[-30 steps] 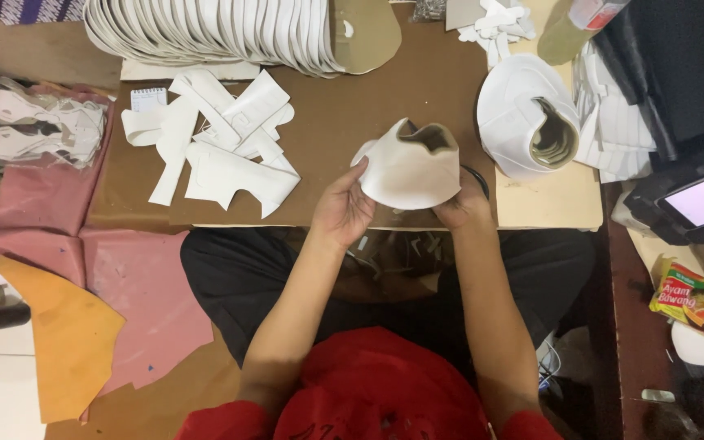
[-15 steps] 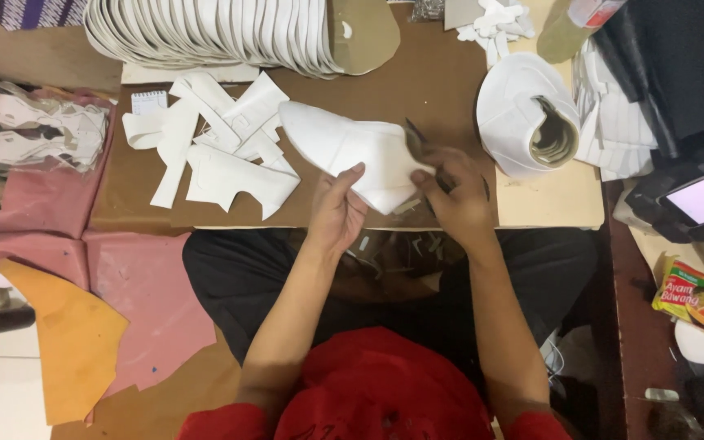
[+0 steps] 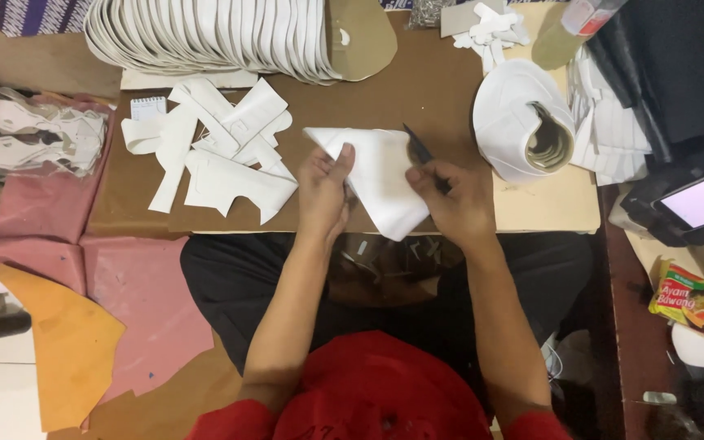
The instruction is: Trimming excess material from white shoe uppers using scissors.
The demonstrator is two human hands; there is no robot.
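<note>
Both bare forearms reach forward from the body and converge ahead of the lap; the left hand lies palm down, thumb raised and fingers curled in a pinch, while the right hand sits just opposite, knuckles up, fingers closed in a tight grip
</note>
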